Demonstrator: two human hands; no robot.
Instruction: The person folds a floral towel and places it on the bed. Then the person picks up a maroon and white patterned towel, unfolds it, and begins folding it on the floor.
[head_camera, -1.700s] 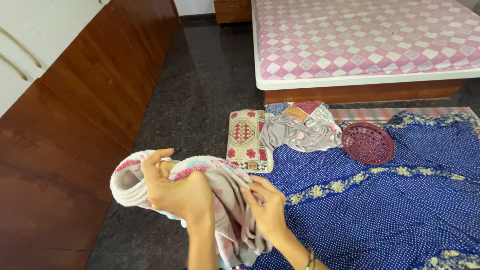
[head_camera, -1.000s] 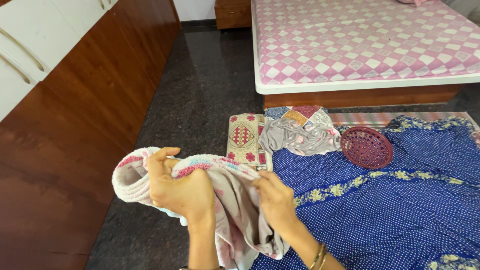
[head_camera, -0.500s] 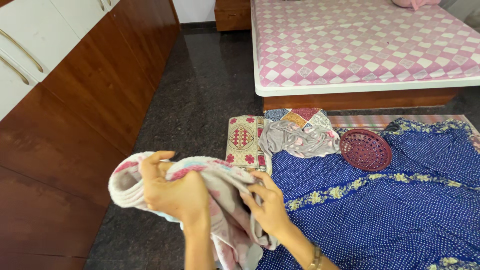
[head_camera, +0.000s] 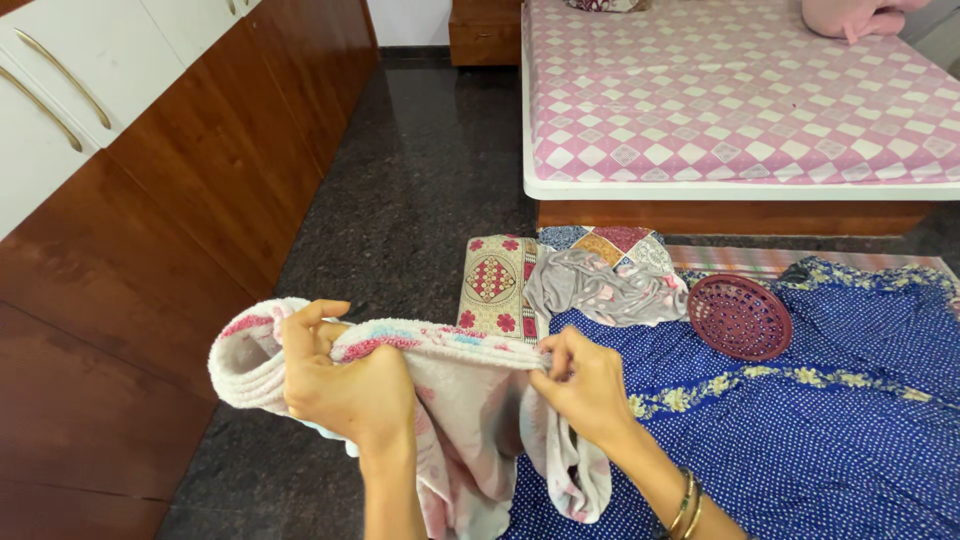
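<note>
A pale towel (head_camera: 460, 400) with pink and blue patches hangs in front of me, held up above the dark floor. My left hand (head_camera: 345, 385) grips its bunched left end, thumb up over the folded edge. My right hand (head_camera: 585, 385), with bangles on the wrist, pinches the towel's top edge further right. The rest of the towel droops between and below both hands.
A blue dotted cloth (head_camera: 800, 420) with a flowered border covers the floor at right, with a maroon plastic basket (head_camera: 740, 315) on it. A folded patterned cloth (head_camera: 497, 285) and a grey garment (head_camera: 605, 285) lie beyond. Wooden cabinets (head_camera: 180, 190) stand left; a bed (head_camera: 730, 110) behind.
Both hands have kept hold of the towel; the right hand has shifted slightly along the top edge and the towel is stretched a little wider between them.
</note>
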